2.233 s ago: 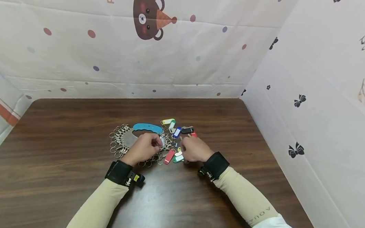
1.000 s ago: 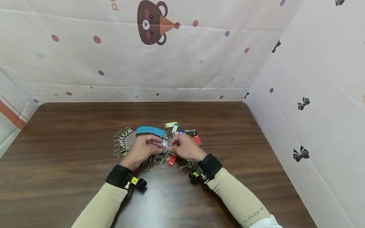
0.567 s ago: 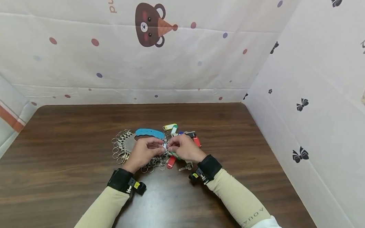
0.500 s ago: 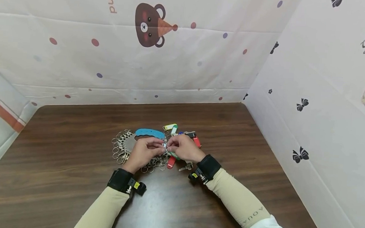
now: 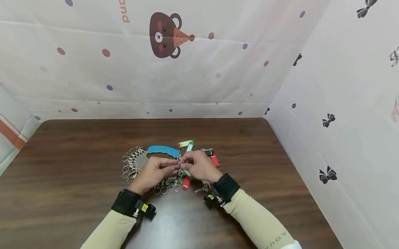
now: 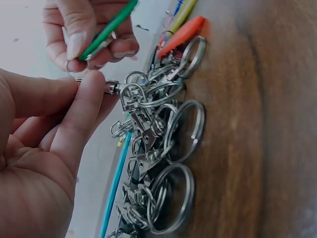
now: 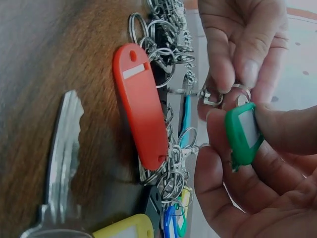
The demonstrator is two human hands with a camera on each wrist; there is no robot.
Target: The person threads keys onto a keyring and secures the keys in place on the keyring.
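Observation:
My left hand [image 5: 151, 174] pinches a small metal clasp [image 6: 112, 87] between thumb and fingertips, close over a large key holder with a blue handle [image 5: 163, 150]. Right beside it, my right hand [image 5: 201, 166] grips a green key tag [image 7: 242, 131] with a pale label. A split ring [image 7: 241, 91] at the tag's end meets the left fingertips. Many metal clasps and rings [image 6: 181, 198] hang around the holder's rim. In the right wrist view a red key tag [image 7: 141, 106] lies just below the hands.
A yellow tag [image 5: 185, 143], another green tag [image 5: 190, 146], a black tag [image 5: 209, 153] and a second red tag [image 5: 215, 161] lie behind the right hand. A loose key [image 7: 62, 153] rests near the right wrist on the brown table [image 5: 82, 163].
My right hand has moved left from the pile of tags to meet the left hand, and now holds a green tag. Since then both hands stay together with small finger shifts.

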